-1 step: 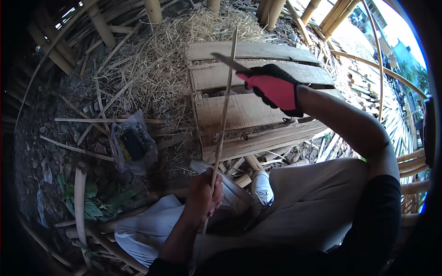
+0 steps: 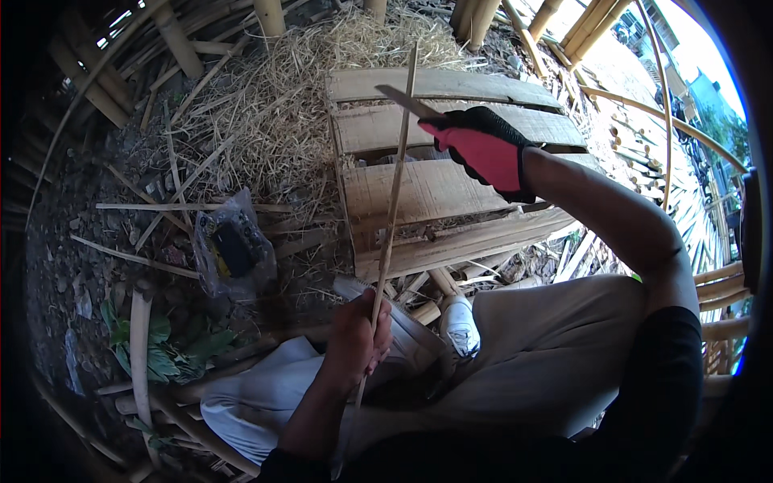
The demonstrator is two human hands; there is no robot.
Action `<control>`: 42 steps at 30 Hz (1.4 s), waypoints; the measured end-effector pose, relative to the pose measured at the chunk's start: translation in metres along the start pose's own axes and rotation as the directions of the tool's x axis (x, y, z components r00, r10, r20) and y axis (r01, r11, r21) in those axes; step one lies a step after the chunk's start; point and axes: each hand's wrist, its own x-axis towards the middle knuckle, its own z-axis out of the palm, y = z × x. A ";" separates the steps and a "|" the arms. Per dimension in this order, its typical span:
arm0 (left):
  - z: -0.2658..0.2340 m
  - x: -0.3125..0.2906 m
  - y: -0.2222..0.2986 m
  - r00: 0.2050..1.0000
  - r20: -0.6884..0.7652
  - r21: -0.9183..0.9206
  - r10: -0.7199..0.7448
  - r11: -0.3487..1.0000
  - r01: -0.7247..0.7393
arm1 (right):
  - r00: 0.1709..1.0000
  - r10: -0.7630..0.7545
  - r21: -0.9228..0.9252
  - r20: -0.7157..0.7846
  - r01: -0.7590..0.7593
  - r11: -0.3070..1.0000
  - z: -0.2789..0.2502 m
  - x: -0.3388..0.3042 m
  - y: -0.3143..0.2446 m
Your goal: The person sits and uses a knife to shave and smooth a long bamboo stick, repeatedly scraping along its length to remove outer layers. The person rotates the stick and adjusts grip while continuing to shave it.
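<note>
My bare left hand (image 2: 356,338) is closed round a long, thin bamboo strip (image 2: 393,200), which stands up at a slight slant and reaches past my fist at both ends. My right hand (image 2: 485,153), in a pink and black glove, grips a knife (image 2: 405,101) by its handle. The blade points to the upper left and crosses the upper part of the strip; whether it touches the strip I cannot tell. Behind both lies a low platform of wooden slats (image 2: 427,193). The knife's handle is mostly hidden inside the glove.
Dry shavings (image 2: 282,113) are heaped beside the platform at the far left. A clear plastic bag (image 2: 233,245) with a dark object lies on the ground, near green leaves (image 2: 161,350). Bamboo poles (image 2: 173,40) stand along the back. My white shoe (image 2: 459,326) rests below the platform.
The knife and my gloved right hand have shifted very slightly to the right. My left hand and the bamboo strip have barely moved.
</note>
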 end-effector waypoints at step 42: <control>-0.019 -0.008 -0.022 0.882 0.468 -0.263 0.062 0.962 0.072 | 0.954 0.176 -0.121 0.244 -0.150 0.981 0.031 -0.076 -0.007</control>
